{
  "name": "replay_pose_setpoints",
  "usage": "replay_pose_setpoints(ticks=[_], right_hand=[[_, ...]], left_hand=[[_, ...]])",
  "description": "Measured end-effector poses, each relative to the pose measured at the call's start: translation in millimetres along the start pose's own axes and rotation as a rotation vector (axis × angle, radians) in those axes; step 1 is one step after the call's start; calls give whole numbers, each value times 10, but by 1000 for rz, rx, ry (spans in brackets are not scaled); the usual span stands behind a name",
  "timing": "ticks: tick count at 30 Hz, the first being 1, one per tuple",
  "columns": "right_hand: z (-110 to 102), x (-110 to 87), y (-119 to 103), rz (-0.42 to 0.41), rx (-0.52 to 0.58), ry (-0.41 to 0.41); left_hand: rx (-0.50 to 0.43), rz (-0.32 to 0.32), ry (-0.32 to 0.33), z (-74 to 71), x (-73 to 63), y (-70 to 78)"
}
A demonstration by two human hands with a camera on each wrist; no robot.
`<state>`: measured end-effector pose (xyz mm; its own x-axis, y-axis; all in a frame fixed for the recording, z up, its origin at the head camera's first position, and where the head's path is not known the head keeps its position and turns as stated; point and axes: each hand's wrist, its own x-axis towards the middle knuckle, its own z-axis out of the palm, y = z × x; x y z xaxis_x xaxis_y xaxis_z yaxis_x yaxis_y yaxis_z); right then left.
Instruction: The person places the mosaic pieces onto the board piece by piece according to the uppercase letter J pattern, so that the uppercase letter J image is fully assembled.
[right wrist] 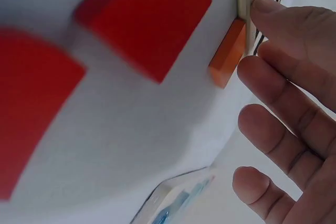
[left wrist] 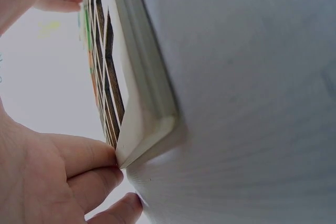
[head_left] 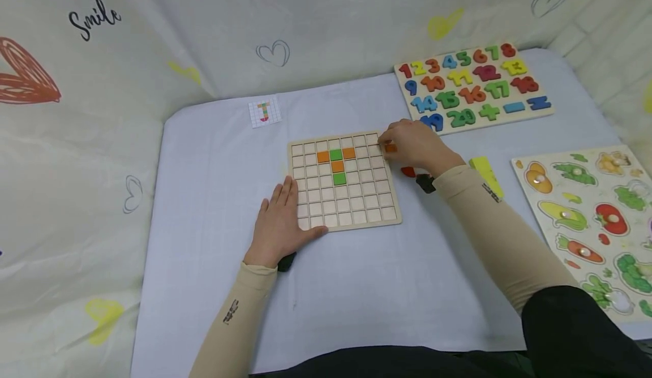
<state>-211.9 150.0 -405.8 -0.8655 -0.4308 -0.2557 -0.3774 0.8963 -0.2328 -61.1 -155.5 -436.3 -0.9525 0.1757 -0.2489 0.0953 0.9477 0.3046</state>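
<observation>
A wooden grid board [head_left: 364, 226] lies on the table. Orange tiles [head_left: 338, 166] and green tiles [head_left: 339, 179] form a T shape in its cells. My left hand [head_left: 277, 217] rests against the board's lower left corner, fingers along the left side and thumb along the near edge. Over the board's upper right edge is my right hand [head_left: 415, 145]. Its thumb and fingers are apart in the right wrist view, close to an orange block [right wrist: 229, 53] that lies beside the board. Red rounded pieces [right wrist: 149, 22] lie nearby, partly covered by the hand in the head view.
A small pattern card [head_left: 265, 111] lies behind the board. A number puzzle [head_left: 471, 86] stands at the back right, and a vegetable puzzle [head_left: 583, 197] lies at the right. Yellow-green pieces [head_left: 486, 175] sit beside my right forearm.
</observation>
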Motion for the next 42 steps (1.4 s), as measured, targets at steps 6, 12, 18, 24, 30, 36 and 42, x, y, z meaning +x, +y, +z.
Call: replay_pose_setpoints(ticks=[6,12,18,24,30,36,42], right_hand=[[36,-72,100,31,18,-15],[33,-124,146,43,25,-10],[41,-178,83,30,82,19],[154,-194,-108,-64,118,65],[194,-205,-410,-135,146,72],[222,-209,-636,-251,114,60],[270,-215,-768,-286,83,51]], left_hand=[[-15,-5,-16,21,-35,2],[-17,-9,-14,24,-44,4],[-8,-3,-10,18,-26,-13],[12,0,-8,3,-16,-26],[3,-4,-8,1,-8,-23],[-3,-10,-9,7,-3,-20],[1,2,1,13,3,-15]])
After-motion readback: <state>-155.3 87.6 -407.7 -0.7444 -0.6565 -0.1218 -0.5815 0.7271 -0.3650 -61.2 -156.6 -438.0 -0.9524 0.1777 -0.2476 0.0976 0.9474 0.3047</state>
